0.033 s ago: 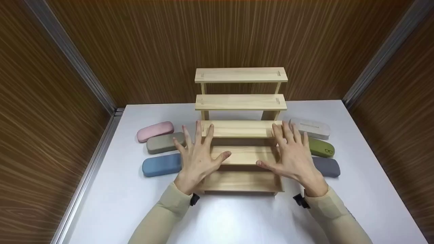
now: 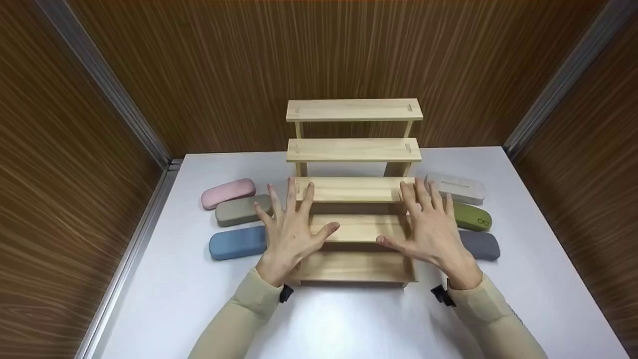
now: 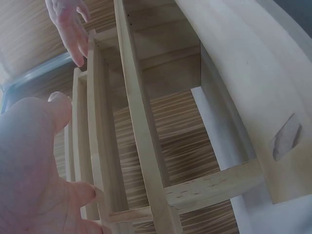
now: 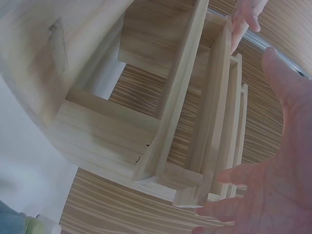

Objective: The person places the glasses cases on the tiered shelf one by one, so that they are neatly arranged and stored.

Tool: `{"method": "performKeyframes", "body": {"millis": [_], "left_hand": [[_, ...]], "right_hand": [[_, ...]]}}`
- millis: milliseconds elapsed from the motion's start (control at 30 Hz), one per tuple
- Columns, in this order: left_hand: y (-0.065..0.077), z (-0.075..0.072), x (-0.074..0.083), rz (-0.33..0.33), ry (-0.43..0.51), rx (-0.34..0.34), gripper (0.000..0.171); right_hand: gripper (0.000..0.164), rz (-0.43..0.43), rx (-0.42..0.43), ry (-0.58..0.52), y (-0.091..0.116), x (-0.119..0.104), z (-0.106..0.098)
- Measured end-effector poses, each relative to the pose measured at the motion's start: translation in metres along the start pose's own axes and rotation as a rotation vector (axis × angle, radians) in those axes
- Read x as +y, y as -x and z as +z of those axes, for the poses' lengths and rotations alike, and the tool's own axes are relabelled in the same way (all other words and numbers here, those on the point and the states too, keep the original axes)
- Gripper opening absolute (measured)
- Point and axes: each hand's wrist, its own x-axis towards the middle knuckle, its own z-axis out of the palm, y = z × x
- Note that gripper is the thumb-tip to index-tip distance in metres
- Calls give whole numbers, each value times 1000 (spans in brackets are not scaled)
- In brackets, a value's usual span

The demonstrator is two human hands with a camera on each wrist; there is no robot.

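As I read the site through the remote head view, the stepped wooden rack (image 2: 355,151) stands on the white table (image 2: 329,324), its lowest board nearest the person and its highest nearest the brown wall (image 2: 354,50). I judge this orientation to serve access, since each tier sits farther forward than the one above it.

To the rack's left I log three elongated cases: the pink case (image 2: 228,193), the grey-beige case (image 2: 239,211) and, frontmost, the blue case (image 2: 237,243). To its right lie the pale grey case (image 2: 456,189), the green case (image 2: 472,217) and, frontmost, the dark grey case (image 2: 481,245). Three per side, roughly endwise to the rack: the split looks deliberate, putting each group within easy reach of one hand.

The left hand (image 2: 290,234) is over the rack's left side and the right hand (image 2: 432,232) over its right. Fingers on both are spread apart, thumbs pointing inward across the rack; nothing is gripped. Whether any fingertip touches a board I cannot tell, even from the wrist views. I read the mirrored pose as bearing no load. The left hand adjoins the blue case; the right partly hides the green and dark grey ones.
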Motion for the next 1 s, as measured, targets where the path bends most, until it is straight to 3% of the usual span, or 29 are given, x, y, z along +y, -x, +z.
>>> {"method": "performKeyframes", "body": {"millis": [367,567,867,1000], "left_hand": [[2,-9,-4,-12,55,16,112],[6,-16,-9,14,122,39,108],[12,-22,-26,73,263,192,90],[16,-21,-36,69,345,220,80]], "right_hand": [[131,-40,38,-33,4,5,-5],[126,-64,92,-40,6,12,-12],[108,-109,180,-86,12,26,-21],[98,-101,198,-116,15,32,-25]]}}
